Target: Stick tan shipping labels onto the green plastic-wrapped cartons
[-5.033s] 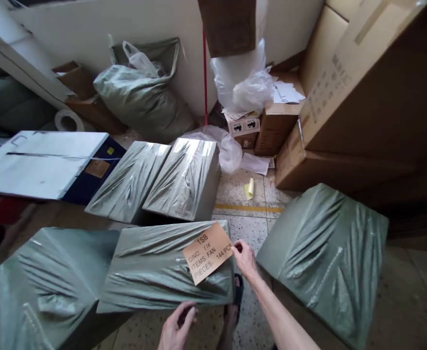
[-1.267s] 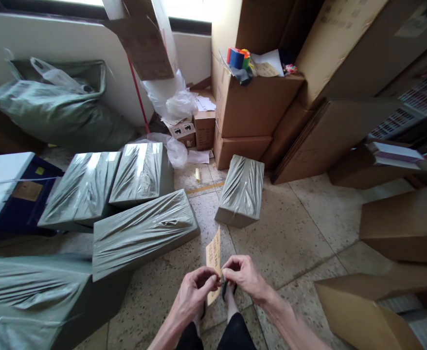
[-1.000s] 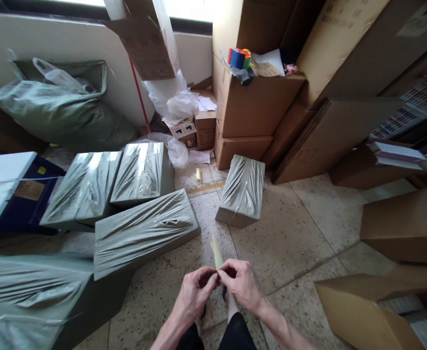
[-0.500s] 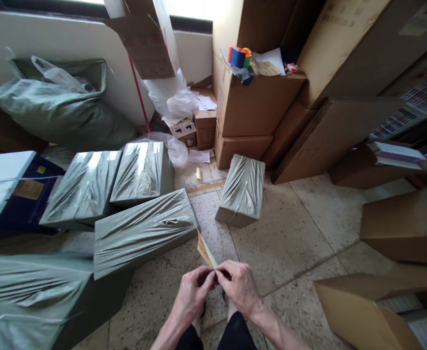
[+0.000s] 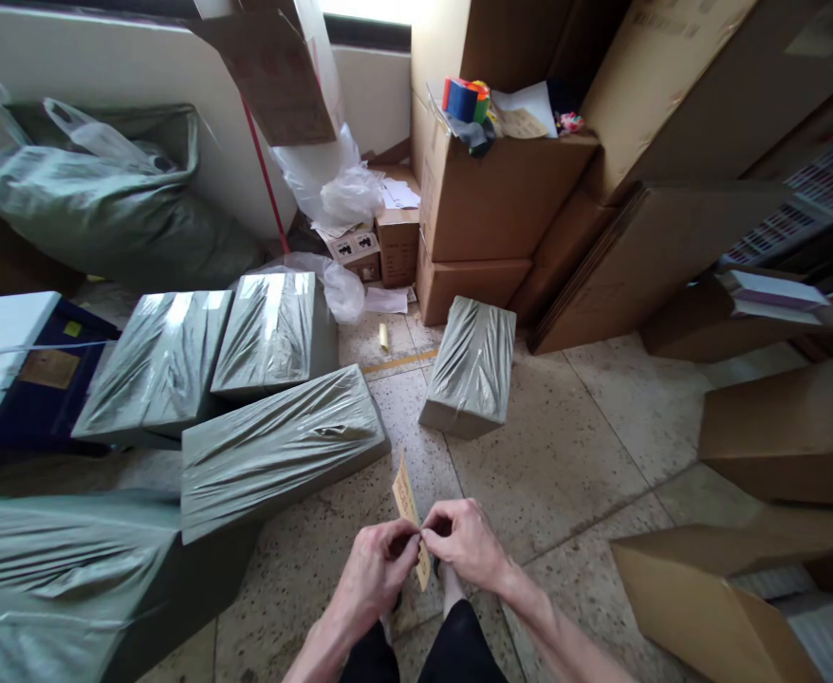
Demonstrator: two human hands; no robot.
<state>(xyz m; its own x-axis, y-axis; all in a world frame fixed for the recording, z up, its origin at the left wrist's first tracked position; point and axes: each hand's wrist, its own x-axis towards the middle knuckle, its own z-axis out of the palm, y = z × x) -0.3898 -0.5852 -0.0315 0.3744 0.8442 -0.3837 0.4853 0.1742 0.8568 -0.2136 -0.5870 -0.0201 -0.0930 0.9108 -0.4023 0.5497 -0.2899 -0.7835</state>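
Observation:
Between my hands is a thin tan paper label (image 5: 405, 491) with dark writing, seen nearly edge-on. Its upper part sticks up above the fingers and its lower end shows below them. My left hand (image 5: 382, 562) pinches it from the left with thumb and forefinger. From the right, my right hand (image 5: 469, 543) pinches it at almost the same spot, the fingertips of both hands touching or nearly so. Beyond the hands, a grey-wrapped box (image 5: 471, 365) stands on the floor. A long grey-wrapped package (image 5: 281, 441) lies to the left.
More wrapped boxes (image 5: 267, 327) stand at the left beside a dark blue crate (image 5: 46, 379). Stacked cartons (image 5: 506, 204) rise at the back, with tape rolls (image 5: 463, 100) on top. Open cartons (image 5: 708, 593) stand at right. A small yellowish roll (image 5: 383, 337) lies on the tiled floor (image 5: 565, 455).
The label has turned more upright, and its lower end now shows beneath my fingers. My right hand has shifted slightly, still pinching. The view has moved a little.

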